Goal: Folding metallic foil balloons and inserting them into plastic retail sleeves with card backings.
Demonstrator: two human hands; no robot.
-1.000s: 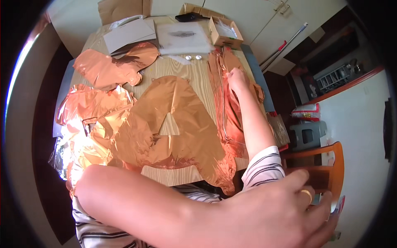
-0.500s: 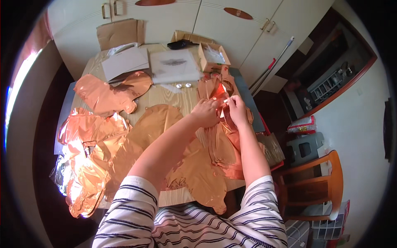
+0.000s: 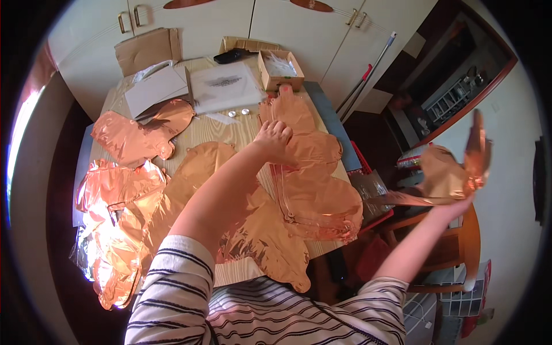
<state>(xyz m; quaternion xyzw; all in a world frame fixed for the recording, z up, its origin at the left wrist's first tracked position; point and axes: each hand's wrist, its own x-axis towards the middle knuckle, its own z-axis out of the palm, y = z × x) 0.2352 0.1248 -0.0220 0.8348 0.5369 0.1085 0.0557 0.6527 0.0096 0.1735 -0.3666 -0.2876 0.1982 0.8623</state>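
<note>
My left hand (image 3: pixel 276 141) is over the left edge of a flat copper-coloured foil balloon (image 3: pixel 319 198) on the right side of the table. Its fingers are curled and bunched, and whatever they may hold is hidden. Out past the table's right edge, my right hand (image 3: pixel 457 206) grips a crumpled copper foil balloon (image 3: pixel 445 175), smeared by motion. More foil balloons lie about: a rounded one (image 3: pixel 261 236) under my left forearm, a shiny heap (image 3: pixel 126 213) at the left, and another balloon (image 3: pixel 132 135) at the far left.
Two small white discs (image 3: pixel 238 112) lie mid-table. Behind them are a clear plastic bag (image 3: pixel 224 95), grey boards (image 3: pixel 158 92) and an open carton (image 3: pixel 280 77). A wooden chair (image 3: pixel 472 247) stands at the right, and a pole (image 3: pixel 368 75) leans by the cabinets.
My right hand has swung from beside my left hand far out to the right, carrying a foil balloon off the pile. The balloon beneath now lies flatter. My left hand stays near its place.
</note>
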